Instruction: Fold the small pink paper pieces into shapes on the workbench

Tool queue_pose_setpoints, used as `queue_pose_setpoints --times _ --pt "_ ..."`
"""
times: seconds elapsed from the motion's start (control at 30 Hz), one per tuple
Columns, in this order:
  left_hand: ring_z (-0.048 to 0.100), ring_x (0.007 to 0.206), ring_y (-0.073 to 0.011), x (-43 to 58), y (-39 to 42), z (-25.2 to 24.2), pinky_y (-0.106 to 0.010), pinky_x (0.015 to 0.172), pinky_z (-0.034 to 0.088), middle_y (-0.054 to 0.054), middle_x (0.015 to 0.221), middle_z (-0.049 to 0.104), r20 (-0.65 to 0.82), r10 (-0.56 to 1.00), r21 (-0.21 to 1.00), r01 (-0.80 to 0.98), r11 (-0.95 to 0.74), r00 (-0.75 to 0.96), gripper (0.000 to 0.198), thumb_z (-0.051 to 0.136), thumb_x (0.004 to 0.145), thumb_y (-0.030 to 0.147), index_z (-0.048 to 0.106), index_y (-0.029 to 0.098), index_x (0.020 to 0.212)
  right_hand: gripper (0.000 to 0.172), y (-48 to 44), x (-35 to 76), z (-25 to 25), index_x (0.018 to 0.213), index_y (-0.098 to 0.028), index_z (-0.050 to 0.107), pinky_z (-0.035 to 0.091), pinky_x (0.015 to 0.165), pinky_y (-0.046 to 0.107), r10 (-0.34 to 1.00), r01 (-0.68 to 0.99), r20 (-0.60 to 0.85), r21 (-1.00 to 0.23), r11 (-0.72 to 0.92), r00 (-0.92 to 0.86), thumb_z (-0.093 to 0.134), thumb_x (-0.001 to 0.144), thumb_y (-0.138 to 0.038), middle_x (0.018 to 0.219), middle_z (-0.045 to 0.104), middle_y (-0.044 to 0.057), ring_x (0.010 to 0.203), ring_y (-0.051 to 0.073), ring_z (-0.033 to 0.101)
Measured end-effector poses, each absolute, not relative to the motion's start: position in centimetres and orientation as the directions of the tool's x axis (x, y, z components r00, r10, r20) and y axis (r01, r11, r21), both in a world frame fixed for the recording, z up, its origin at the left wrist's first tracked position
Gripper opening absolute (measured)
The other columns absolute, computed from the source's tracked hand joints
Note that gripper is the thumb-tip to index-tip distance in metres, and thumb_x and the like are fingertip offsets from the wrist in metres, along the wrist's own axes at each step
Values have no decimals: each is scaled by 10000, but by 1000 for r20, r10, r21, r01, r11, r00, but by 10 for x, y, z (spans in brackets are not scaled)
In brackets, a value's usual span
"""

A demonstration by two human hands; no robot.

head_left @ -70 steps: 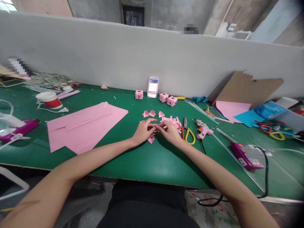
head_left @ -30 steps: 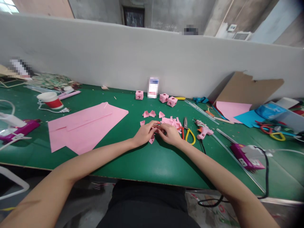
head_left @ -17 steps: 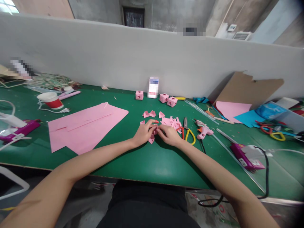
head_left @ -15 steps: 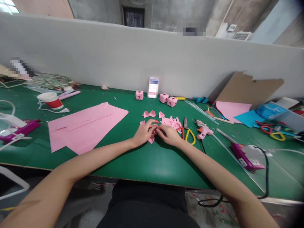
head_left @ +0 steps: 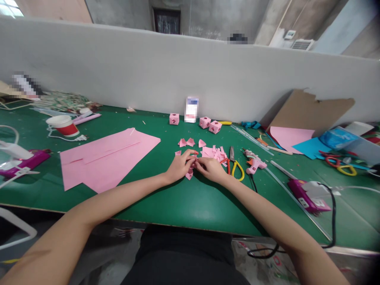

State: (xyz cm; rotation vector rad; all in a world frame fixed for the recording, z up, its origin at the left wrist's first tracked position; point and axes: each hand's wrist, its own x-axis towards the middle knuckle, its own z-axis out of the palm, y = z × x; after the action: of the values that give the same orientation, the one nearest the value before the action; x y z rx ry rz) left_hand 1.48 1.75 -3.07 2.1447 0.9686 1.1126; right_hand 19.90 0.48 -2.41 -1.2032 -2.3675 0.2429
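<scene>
My left hand [head_left: 179, 166] and my right hand [head_left: 211, 169] meet over the green table, fingers pinched on a small piece of pink paper [head_left: 194, 161] that they largely cover. Just below the fingertips shows a folded pink paper piece [head_left: 189, 174]; whether it joins the held one I cannot tell. Beyond the hands lie several small folded pink pieces [head_left: 190, 142]. To the right of them is a pile of pink paper strips [head_left: 214, 152]. Near my right hand are pliers [head_left: 233, 163] with red and yellow handles and a pink glue gun [head_left: 255, 162].
Three pink paper cubes [head_left: 174, 119] stand by the partition. Large pink sheets [head_left: 109, 160] cover the table on the left, with a red and white cup [head_left: 63, 125] behind. Purple power strips [head_left: 307, 196] sit on both sides. Cardboard [head_left: 311, 111] leans at the right.
The fingers of my right hand have shifted slightly at the pinched paper. My left hand and the things on the table stay as they were.
</scene>
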Motion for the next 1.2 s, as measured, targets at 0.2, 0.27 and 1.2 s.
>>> queue_pose_setpoints --times 0.2,0.27,1.2 --pt "726 900 -186 14 18 -33 -300 831 521 -33 968 760 463 779 706 356 -613 423 222 487 961 263 528 204 1171 273 2 198 -22 758 -161 621 275 555 228 800 719 351 -360 595 -486 453 945 -267 652 617 24 559 113 480" --pt "728 870 -182 14 17 -33 -298 816 523 -28 957 760 455 781 707 360 -609 429 222 482 961 267 523 207 1171 284 2 198 -22 717 -164 610 265 545 230 806 723 356 -365 587 -474 458 933 -267 619 599 16 539 110 461" --pt "732 859 -194 16 14 -28 -307 799 529 -18 895 758 436 783 713 361 -601 443 220 493 926 203 512 205 1144 305 3 195 -26 656 -164 597 242 507 224 843 703 295 -465 538 -450 486 912 -287 533 536 -21 470 89 420"
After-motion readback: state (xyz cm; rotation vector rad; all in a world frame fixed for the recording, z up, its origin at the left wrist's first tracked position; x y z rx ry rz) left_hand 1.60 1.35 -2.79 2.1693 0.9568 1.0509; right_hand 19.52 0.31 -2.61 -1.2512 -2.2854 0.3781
